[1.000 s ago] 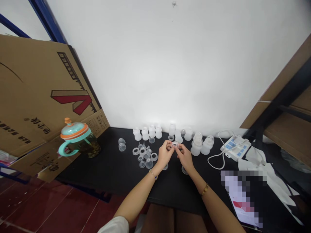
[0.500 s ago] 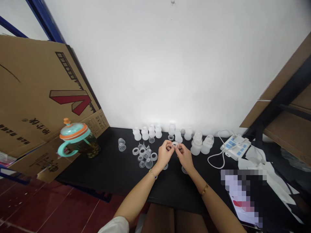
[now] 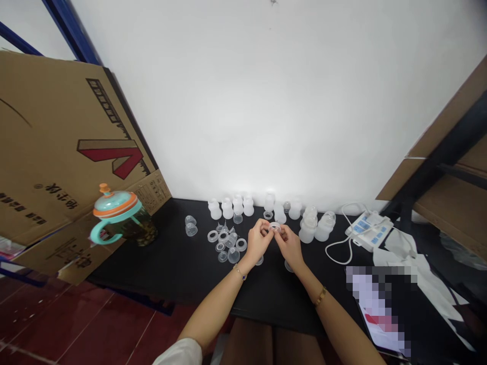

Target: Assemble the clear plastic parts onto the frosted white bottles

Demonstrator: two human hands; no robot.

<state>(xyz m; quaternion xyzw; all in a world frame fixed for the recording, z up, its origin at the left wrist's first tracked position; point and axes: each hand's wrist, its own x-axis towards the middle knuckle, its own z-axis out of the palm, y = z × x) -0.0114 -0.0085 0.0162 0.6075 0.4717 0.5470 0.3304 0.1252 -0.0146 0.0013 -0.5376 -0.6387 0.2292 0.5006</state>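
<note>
Above the middle of the black table (image 3: 171,263), my left hand (image 3: 260,239) and my right hand (image 3: 288,243) pinch a small whitish ring (image 3: 274,226) between them. White bottles (image 3: 238,205) stand in a row against the wall to the left. Behind my hands one bottle (image 3: 279,213) leans, near other upright ones. Just right of my right hand stand capped bottles (image 3: 308,226). Loose rings (image 3: 241,244), nipples and a clear dome cap (image 3: 233,255) lie left of my left hand. Round pieces are partly hidden beneath my wrists.
Two clear caps (image 3: 190,229) sit farther left, past them a lidded jug (image 3: 125,218) beside a cardboard box (image 3: 57,152). On the right are a white power strip (image 3: 369,230) with a looped cord, white sheets (image 3: 422,274) and a blurred screen (image 3: 380,314).
</note>
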